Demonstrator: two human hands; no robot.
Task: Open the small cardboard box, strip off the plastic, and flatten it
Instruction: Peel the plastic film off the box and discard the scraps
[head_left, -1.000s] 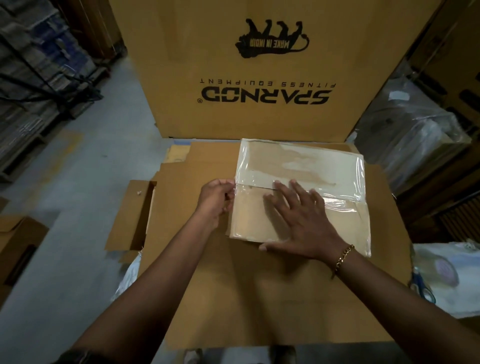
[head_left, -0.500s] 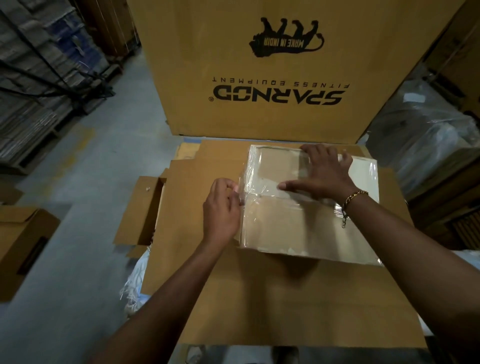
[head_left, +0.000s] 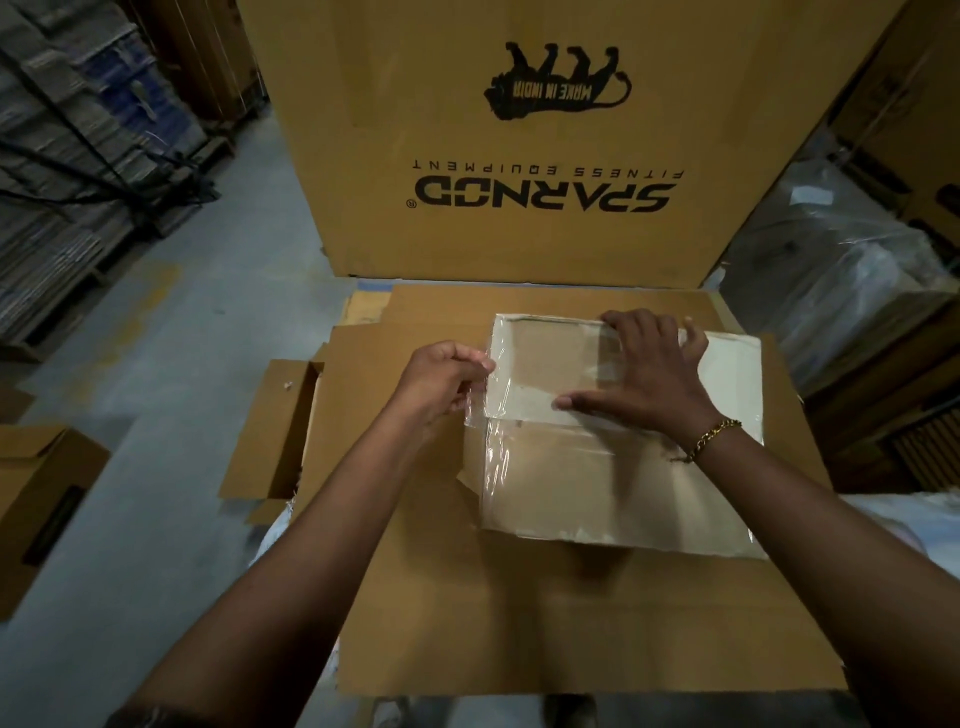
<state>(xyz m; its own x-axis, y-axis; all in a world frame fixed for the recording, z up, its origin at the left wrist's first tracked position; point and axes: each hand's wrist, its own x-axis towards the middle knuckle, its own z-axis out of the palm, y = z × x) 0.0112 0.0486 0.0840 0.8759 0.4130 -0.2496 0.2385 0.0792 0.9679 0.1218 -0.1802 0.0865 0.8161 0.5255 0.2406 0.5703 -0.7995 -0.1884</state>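
Observation:
The small cardboard box lies flat on a stack of cardboard sheets, covered by clear plastic film. My left hand pinches the film's loose left edge at the box's left side and lifts it slightly off the cardboard. My right hand lies palm down with spread fingers on the far half of the box, pressing it flat; a gold bracelet is on that wrist.
A large upright carton printed "SPARNOD" stands just behind the stack. An open small carton sits on the grey floor at the left. Plastic-wrapped goods are piled at the right. Stacked pallets of flat material fill the far left.
My right hand moved from the near half of the box to its far half. My left hand kept hold of the film's left edge and pulled it a little outward.

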